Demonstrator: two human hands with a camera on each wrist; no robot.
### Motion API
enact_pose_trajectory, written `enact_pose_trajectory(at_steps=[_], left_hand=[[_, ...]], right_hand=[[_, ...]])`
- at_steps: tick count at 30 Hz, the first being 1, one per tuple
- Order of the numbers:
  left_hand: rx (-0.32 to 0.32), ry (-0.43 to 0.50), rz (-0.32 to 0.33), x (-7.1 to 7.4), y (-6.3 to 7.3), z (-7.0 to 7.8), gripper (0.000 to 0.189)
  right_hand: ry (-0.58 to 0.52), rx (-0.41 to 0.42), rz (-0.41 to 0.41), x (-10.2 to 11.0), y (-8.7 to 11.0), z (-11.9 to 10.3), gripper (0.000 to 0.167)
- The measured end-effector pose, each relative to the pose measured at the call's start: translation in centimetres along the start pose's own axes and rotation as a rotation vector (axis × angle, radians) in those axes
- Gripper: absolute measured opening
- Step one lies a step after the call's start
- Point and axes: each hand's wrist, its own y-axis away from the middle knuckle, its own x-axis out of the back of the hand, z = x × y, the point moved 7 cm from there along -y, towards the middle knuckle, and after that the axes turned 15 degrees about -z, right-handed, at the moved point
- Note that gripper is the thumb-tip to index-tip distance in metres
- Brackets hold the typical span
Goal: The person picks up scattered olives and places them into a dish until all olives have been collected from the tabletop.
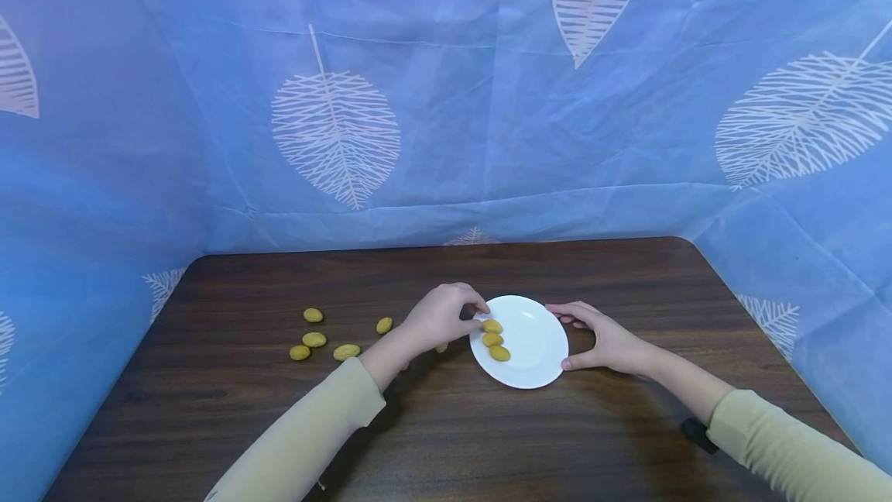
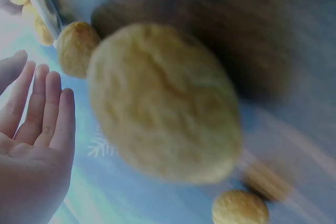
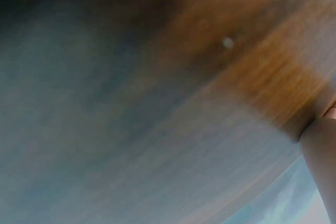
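Note:
A white plate lies on the table with three yellow-green wrinkled oval fruits in a row along its left side. My left hand reaches over the plate's left rim, thumb beside the topmost fruit. In the left wrist view its fingers are straight, and no fruit shows between them and the thumb. My right hand holds the plate's right edge, thumb at the lower rim and fingertips at the upper. Only a blurred part of that hand enters the right wrist view.
Several more fruits lie loose on the dark wooden table left of the plate, some partly hidden by my left arm. A large one is close to the left wrist camera. Blue leaf-patterned cloth hangs behind the table.

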Motion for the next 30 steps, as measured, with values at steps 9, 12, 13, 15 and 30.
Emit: enact_pose_trajectory(at_steps=[9, 12, 13, 15, 30], left_hand=[[-0.001, 0.026, 0.021, 0.3, 1.7, -1.2, 0.018], [0.001, 0.026, 0.029, 0.3, 2.2, -1.6, 0.018], [-0.003, 0.024, 0.033, 0.3, 2.4, -1.8, 0.018], [-0.008, 0.021, 0.040, 0.3, 2.7, -2.0, 0.018], [0.001, -0.010, 0.001, -0.4, 4.2, -3.4, 0.021]], right_hand=[[0.010, -0.002, 0.002, 0.0, 0.0, 0.0, 0.085], [0.006, -0.003, 0.006, 0.0, 0.0, 0.0, 0.085], [0.005, -0.002, 0.006, 0.0, 0.0, 0.0, 0.085], [0.004, -0.002, 0.006, 0.0, 0.0, 0.0, 0.085], [0.036, -0.027, 0.005, 0.1, -0.1, 0.2, 0.086]])
